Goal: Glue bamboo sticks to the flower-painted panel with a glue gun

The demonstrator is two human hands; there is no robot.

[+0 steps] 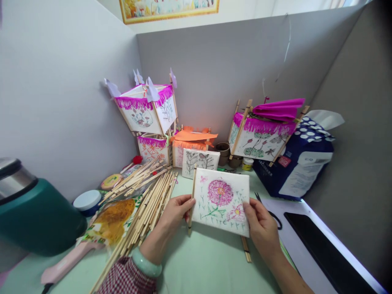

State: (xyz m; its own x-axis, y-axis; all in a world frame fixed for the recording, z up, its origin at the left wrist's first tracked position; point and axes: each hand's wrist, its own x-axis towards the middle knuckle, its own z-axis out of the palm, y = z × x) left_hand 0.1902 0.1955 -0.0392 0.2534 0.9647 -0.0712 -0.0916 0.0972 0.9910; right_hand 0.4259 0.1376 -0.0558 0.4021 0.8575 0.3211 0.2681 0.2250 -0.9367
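Observation:
Both my hands hold a white paper panel [221, 201] with a pink crayon flower drawn on it, raised a little above the pale green table [202, 265]. My left hand [175, 212] pinches its left edge together with a thin wooden stick [192, 200] that runs along that edge. My right hand [260, 224] grips the lower right corner. Another wooden stick [246, 249] lies on the table under the panel's right side.
A heap of wooden sticks [143, 196] lies to the left. Paper lanterns with pink fringe [147, 108] [263, 134] stand at the back by grey partition walls. A green kettle [33, 212] sits far left, a blue tissue pack [297, 163] right, scissors [269, 210] beside a white device [318, 245].

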